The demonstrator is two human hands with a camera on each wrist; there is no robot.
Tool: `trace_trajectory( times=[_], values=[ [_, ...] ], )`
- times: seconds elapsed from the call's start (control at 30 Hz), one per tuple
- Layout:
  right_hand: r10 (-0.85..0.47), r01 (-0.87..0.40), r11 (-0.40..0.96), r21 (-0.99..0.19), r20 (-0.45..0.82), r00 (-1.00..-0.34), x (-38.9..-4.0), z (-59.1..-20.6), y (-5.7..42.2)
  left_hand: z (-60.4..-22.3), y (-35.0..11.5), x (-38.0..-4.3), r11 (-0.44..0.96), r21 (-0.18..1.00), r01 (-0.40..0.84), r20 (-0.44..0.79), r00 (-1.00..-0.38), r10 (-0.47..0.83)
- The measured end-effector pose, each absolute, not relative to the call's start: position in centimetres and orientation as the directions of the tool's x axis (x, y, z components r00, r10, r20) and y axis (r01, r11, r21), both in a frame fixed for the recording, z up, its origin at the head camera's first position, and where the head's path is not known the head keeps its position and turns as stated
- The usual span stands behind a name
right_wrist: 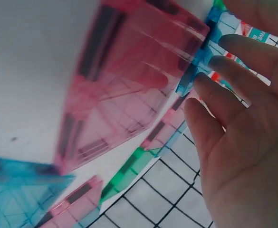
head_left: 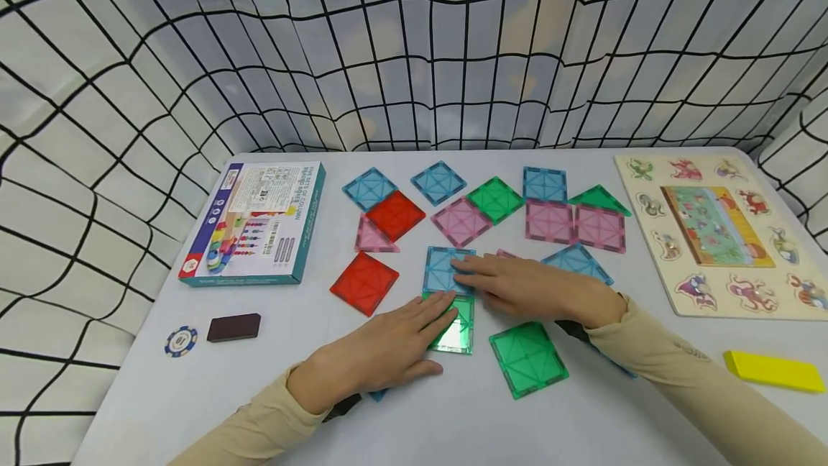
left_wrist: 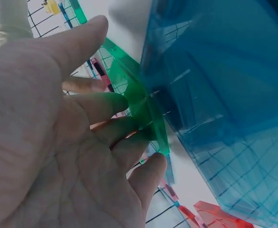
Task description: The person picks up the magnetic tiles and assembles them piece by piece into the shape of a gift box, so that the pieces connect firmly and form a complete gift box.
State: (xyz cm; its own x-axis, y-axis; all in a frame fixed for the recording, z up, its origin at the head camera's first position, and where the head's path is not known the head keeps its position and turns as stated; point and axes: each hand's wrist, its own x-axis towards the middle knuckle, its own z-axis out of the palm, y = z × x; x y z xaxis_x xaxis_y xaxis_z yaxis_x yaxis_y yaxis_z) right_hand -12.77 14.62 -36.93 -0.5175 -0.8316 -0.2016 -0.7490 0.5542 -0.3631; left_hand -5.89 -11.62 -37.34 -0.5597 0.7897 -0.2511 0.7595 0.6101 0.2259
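A translucent blue square tile (head_left: 440, 273) and a green square tile (head_left: 461, 333) lie edge to edge on the white table. My left hand (head_left: 382, 348) rests its outstretched fingers on the green tile, covering its left part. The fingertips of my right hand (head_left: 533, 286) touch the right side of the blue tile. In the left wrist view, fingers reach over a green tile (left_wrist: 134, 97), with a large blue tile (left_wrist: 224, 104) close to the camera. A pink tile (right_wrist: 129, 85) lies beside the right hand's straight fingers in the right wrist view.
Another green tile (head_left: 529, 359) lies nearer me, and a red tile (head_left: 365, 283) to the left. Several coloured tiles are spread behind. A boxed set (head_left: 259, 221), a dark block (head_left: 234, 328) and a chip (head_left: 181, 341) stand left; a puzzle board (head_left: 718, 293) and yellow block (head_left: 773, 371) right.
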Motion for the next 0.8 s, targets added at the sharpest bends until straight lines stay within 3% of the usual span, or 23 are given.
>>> trace_trajectory(
  times=[0.37, 0.63, 0.8],
  values=[
    [-0.838, -0.712, 0.534, -0.456, -0.176, -0.516, -12.4, -37.6, 15.7, -37.6, -11.8, -6.0, 0.616, 0.224, 0.755, -0.253, -0.565, 0.785],
    [-0.756, -0.634, 0.628, -0.451, -0.159, -0.635, -10.1, -36.7, 18.8, -37.8, -12.1, -7.2, 0.678, 0.254, 0.69, -0.263, -0.625, 0.735],
    [-0.744, -0.637, 0.653, -0.409, -0.192, -0.64, -8.2, -36.7, 20.1, -37.9, -12.1, -7.6, 0.672, 0.271, 0.689, -0.258, -0.621, 0.74]
  ],
)
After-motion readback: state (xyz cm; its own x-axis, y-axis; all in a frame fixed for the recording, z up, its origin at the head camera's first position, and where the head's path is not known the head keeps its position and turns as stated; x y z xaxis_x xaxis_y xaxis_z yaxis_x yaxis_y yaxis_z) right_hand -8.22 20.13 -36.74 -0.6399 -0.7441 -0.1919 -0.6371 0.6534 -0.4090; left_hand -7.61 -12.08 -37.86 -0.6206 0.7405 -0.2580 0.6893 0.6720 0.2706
